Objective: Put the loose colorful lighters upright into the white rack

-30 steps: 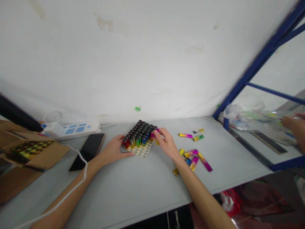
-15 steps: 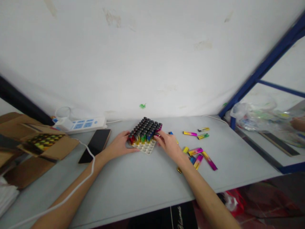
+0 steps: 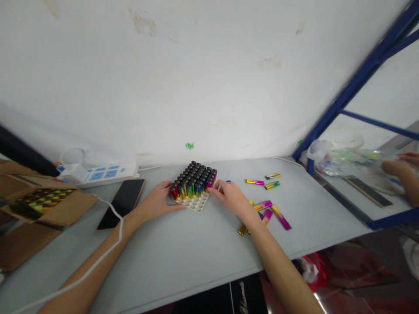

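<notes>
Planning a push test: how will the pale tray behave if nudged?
The pale tray is probably stiff: its bare front looks flat. It may feel back-heavy, since the upright shiny pieces crowd the rows behind its unfilled front pockets. They might wobble, standing well above it.

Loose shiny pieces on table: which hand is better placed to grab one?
Right, most likely. The right hand is at the right side of the white tray, nearer the loose shiny pieces, mostly to its right. The left hand curls around the tray's left corner, farther off.
</notes>
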`<state>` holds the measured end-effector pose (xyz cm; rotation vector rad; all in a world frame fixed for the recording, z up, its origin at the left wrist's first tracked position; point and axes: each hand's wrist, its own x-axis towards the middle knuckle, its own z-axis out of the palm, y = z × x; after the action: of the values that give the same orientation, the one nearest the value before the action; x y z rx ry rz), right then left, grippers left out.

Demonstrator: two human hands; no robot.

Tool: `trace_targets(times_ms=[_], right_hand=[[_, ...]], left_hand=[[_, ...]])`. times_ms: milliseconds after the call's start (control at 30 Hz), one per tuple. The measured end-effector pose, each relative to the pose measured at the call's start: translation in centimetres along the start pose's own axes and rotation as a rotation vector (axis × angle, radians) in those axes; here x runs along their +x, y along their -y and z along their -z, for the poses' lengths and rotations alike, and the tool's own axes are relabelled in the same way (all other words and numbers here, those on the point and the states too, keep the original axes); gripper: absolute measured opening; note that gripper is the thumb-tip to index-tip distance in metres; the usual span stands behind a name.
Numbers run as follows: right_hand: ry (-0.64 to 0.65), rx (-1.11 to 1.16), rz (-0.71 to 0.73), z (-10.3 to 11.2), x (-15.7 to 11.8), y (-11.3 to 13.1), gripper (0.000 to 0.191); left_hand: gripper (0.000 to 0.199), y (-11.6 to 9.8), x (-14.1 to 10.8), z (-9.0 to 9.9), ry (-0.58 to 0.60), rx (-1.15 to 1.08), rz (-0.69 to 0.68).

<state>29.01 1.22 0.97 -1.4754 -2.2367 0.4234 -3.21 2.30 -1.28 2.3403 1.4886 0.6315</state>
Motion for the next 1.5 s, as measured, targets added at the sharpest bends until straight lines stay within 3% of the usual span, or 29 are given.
trace_targets(times_ms=[167,300,467,567,667,767,900,1033,1133,1333,1500], right_hand=[[-0.135,-0.156,-0.118,4.3,-0.9,-8.0,0.019],[-0.046,-0.375,-0.275,7.1,-1.8,-13.9,0.031],[0.098,-0.432,-0.206,8.3,-1.6,-16.1,0.021],[0.092,-0.395,-0.159,8.1,-1.1,-15.6,0.016],[0.005,-0.244,-0.183,7.7,-0.9,-14.5,0.016],[-0.158,0.022,-0.177,7.3,-0.8,-12.6,0.023],[-0.340,0.501,-0.122,6.8,-0.5,-8.4,0.048],[-0.346,0.924,-0.140,5.9,-0.3,-3.2,0.054],[-0.253,1.091,-0.123,4.7,-0.4,-0.1,0.056],[-0.022,1.215,-0.085,1.4,-1.0,2.9,0.057],[-0.201,1.019,-0.163,-1.0,-1.6,3.2,0.062]], left_hand=[[0.068,-0.1,0.1,0.0,0.010,-0.003,0.014],[0.068,-0.2,0.0,0.0,0.004,-0.002,0.019],[0.066,-0.2,0.0,0.1,0.028,0.029,0.020],[0.064,-0.1,0.0,0.0,0.027,0.033,0.019],[0.064,-0.1,0.0,0.0,0.024,0.025,0.013],[0.066,0.0,0.0,0.0,0.014,0.005,0.006],[0.068,0.1,-0.1,0.0,0.000,-0.009,-0.003],[0.068,0.1,-0.1,0.1,-0.001,-0.014,0.004],[0.067,0.0,-0.1,0.1,0.012,-0.015,0.005],[0.064,-0.4,-0.1,0.2,0.037,0.015,0.016],[0.063,-0.5,-0.2,0.2,0.033,-0.009,0.017]])
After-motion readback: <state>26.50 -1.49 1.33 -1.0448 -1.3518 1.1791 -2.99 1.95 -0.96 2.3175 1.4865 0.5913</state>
